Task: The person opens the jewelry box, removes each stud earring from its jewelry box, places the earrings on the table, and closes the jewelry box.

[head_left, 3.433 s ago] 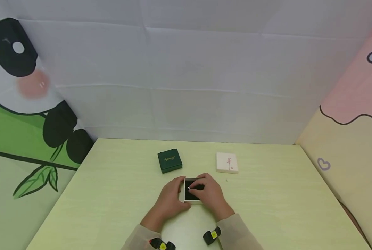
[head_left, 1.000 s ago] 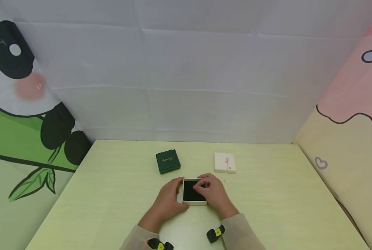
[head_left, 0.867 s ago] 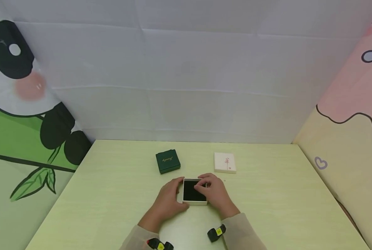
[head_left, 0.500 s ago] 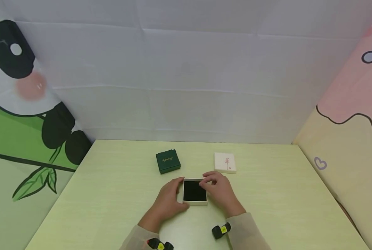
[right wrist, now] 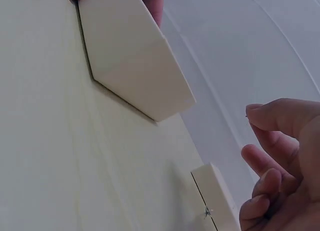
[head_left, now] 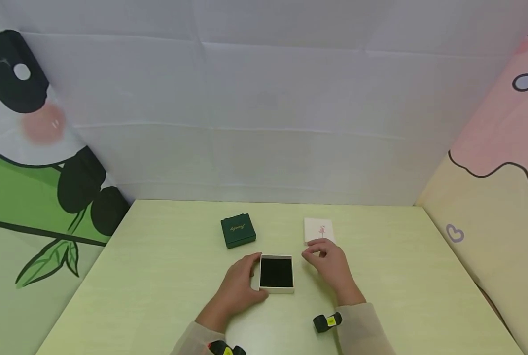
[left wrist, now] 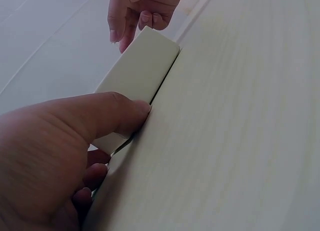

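Observation:
My left hand [head_left: 240,282] holds the left side of a small white box [head_left: 277,291], thumb at the front and fingers at the back. Bare black padding [head_left: 276,272] fills the box. My right hand [head_left: 331,265] hovers to the right of it, thumb and index fingertips pinched together. Only a tiny speck of what they pinch shows in the right wrist view; a silvery stud was at these fingertips earlier. A small shiny stud earring [right wrist: 207,211] lies on the table beside the white lid [head_left: 318,228], which has a pink flower print. My right fingers overlap the lid's front edge.
A dark green box [head_left: 238,230] with gold lettering stands at the back left of the pale table [head_left: 179,236]. A white cloth wall [head_left: 264,123] rises behind the table's far edge, with printed panels at both sides.
Earlier my right fingers pinched a small silvery stud over the black padding; no stud shows there now. My right hand has moved right, from the box towards the lid. My left hand stays put.

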{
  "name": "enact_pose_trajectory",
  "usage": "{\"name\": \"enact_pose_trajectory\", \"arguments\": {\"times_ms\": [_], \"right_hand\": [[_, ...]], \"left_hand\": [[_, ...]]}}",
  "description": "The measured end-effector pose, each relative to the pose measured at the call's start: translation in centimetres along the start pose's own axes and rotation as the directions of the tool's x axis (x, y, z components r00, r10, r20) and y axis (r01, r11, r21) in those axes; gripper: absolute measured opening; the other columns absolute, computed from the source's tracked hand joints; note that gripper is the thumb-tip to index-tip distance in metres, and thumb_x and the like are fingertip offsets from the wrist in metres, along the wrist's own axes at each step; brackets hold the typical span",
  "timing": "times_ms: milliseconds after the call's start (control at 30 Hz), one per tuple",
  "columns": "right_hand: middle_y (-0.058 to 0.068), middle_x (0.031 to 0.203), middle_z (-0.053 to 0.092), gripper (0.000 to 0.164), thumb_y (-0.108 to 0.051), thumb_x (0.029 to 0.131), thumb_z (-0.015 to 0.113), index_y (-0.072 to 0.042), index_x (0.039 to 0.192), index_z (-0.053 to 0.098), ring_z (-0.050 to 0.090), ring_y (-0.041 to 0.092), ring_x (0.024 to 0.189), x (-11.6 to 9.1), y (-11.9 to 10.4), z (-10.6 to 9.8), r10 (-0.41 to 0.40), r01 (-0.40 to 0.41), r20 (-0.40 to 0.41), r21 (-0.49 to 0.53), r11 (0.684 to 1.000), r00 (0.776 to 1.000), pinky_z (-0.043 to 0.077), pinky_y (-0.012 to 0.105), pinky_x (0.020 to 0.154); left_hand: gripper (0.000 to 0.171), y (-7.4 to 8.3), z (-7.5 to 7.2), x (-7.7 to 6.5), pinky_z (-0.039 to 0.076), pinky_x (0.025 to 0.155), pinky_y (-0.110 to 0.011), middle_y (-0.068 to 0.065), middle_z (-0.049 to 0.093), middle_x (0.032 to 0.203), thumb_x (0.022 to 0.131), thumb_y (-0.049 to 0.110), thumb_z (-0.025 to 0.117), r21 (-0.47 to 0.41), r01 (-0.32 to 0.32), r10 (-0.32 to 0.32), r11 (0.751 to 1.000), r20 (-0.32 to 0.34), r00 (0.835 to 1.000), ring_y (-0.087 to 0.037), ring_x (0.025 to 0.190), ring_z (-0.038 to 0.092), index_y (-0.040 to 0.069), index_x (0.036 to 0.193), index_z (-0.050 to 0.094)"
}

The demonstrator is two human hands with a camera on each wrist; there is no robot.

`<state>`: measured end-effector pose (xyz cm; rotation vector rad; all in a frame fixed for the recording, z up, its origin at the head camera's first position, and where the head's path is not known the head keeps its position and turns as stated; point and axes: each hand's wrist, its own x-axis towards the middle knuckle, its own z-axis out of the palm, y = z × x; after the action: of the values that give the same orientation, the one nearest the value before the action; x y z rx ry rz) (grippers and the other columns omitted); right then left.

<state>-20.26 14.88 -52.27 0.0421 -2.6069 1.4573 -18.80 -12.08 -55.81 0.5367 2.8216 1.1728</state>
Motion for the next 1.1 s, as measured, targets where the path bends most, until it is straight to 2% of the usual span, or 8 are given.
{"name": "enact_pose_trajectory", "arguments": {"times_ms": [233,433,567,667,833,1000,1100], "right_hand": [[0.002,0.116,0.068,0.009,-0.017,0.088,0.081,-0.011,0.081,0.078,0.054,0.018,0.086,0.4,0.9,-0.8,0.018,-0.021,-0.032,-0.095,0.995,0.999,0.044,0.034,0.076],[0.003,0.116,0.067,0.01,-0.017,0.087,0.08,-0.012,0.08,0.077,0.058,0.023,0.092,0.5,1.7,-0.3,0.028,-0.032,-0.027,-0.149,0.988,0.999,0.046,0.039,0.08],[0.005,0.116,0.068,0.009,-0.016,0.087,0.08,-0.012,0.08,0.077,0.061,0.029,0.11,0.6,2.5,0.3,0.035,-0.039,-0.027,-0.163,0.986,0.999,0.046,0.046,0.096],[0.005,0.113,0.068,0.008,-0.015,0.086,0.081,-0.012,0.08,0.077,0.06,0.031,0.118,0.6,2.9,0.5,0.042,-0.049,-0.048,-0.157,0.986,0.998,0.044,0.049,0.103],[0.005,0.112,0.069,0.008,-0.015,0.085,0.082,-0.012,0.079,0.076,0.062,0.032,0.116,0.5,3.3,0.7,0.046,-0.056,-0.065,-0.155,0.986,0.997,0.044,0.05,0.103],[0.005,0.115,0.068,0.009,-0.016,0.086,0.081,-0.013,0.079,0.076,0.057,0.032,0.127,0.7,3.5,0.9,0.054,-0.063,-0.051,-0.179,0.982,0.997,0.04,0.05,0.11],[0.005,0.115,0.067,0.01,-0.017,0.086,0.081,-0.013,0.079,0.075,0.056,0.033,0.128,0.7,3.4,1.1,0.054,-0.061,-0.038,-0.203,0.977,0.998,0.039,0.05,0.11]], "left_hand": [[0.09,-0.2,0.2,0.1,0.044,0.092,-0.045,0.002,0.057,0.119,0.072,0.025,0.086,0.011,-0.011,0.011,1.0,-0.011,1.0,-0.016,0.097,0.053,0.01,0.15,0.046],[0.089,-0.2,0.3,0.1,0.044,0.091,-0.044,0.003,0.057,0.117,0.072,0.025,0.086,0.012,-0.016,0.017,1.0,-0.014,1.0,-0.015,0.096,0.053,0.01,0.15,0.046],[0.089,-0.2,0.3,0.0,0.044,0.09,-0.044,0.003,0.057,0.115,0.071,0.025,0.086,0.009,-0.015,0.015,1.0,-0.014,1.0,-0.015,0.096,0.053,0.01,0.15,0.046],[0.089,-0.2,0.3,-0.1,0.044,0.091,-0.045,0.002,0.057,0.117,0.071,0.025,0.086,0.003,-0.015,0.015,1.0,-0.015,1.0,-0.016,0.096,0.053,0.009,0.15,0.046],[0.089,-0.1,0.3,0.0,0.045,0.092,-0.046,0.0,0.058,0.121,0.072,0.025,0.086,0.002,-0.012,0.012,1.0,-0.015,1.0,-0.017,0.098,0.053,0.009,0.15,0.046],[0.089,-0.2,0.3,0.0,0.044,0.092,-0.046,0.0,0.057,0.122,0.072,0.025,0.086,0.006,-0.009,0.009,1.0,-0.014,1.0,-0.017,0.098,0.053,0.01,0.15,0.046],[0.089,-0.2,0.3,0.0,0.045,0.091,-0.045,0.001,0.058,0.12,0.072,0.025,0.086,0.012,-0.015,0.015,1.0,-0.017,1.0,-0.016,0.097,0.053,0.009,0.15,0.046]]}}
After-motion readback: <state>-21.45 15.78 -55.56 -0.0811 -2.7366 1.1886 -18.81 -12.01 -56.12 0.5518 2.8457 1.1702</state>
